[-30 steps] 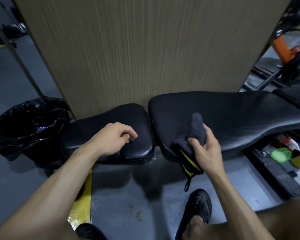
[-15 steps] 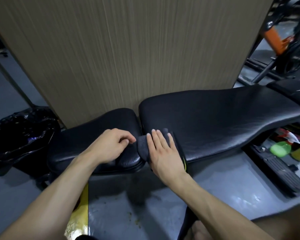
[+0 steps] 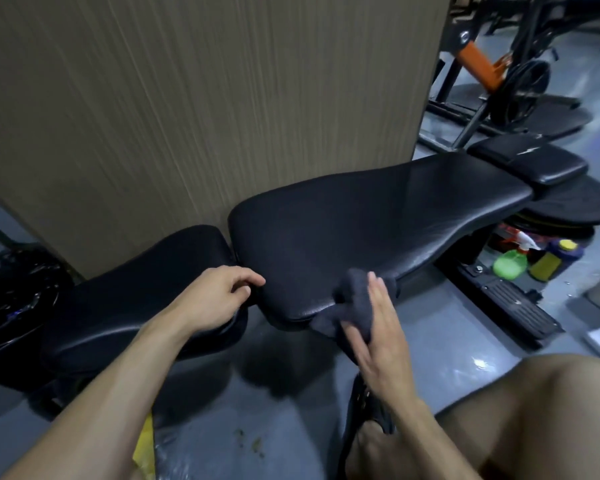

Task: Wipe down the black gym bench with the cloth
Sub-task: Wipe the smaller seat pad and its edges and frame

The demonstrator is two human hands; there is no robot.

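Note:
The black gym bench has a small seat pad [image 3: 125, 303] at the left and a long back pad [image 3: 378, 216] to its right. A dark grey cloth [image 3: 352, 306] is bunched over the near edge of the long pad. My right hand [image 3: 381, 327] presses flat against the cloth with its fingers straight, holding it to the pad's side. On the right end of the seat pad rests my left hand [image 3: 219, 299], fingers curled loosely at the gap between the two pads, with nothing in it.
A wood-grain panel [image 3: 205, 98] stands right behind the bench. A bin with a black bag [image 3: 11, 299] sits at the left. Spray bottle and green and yellow containers [image 3: 530, 258] lie under the bench's right end. Gym machines [image 3: 513, 74] stand at the back right. My knee [image 3: 534, 410] is at bottom right.
My right hand has slid the cloth to the right along the near edge of the long pad, away from the gap. The left hand has stayed on the seat pad.

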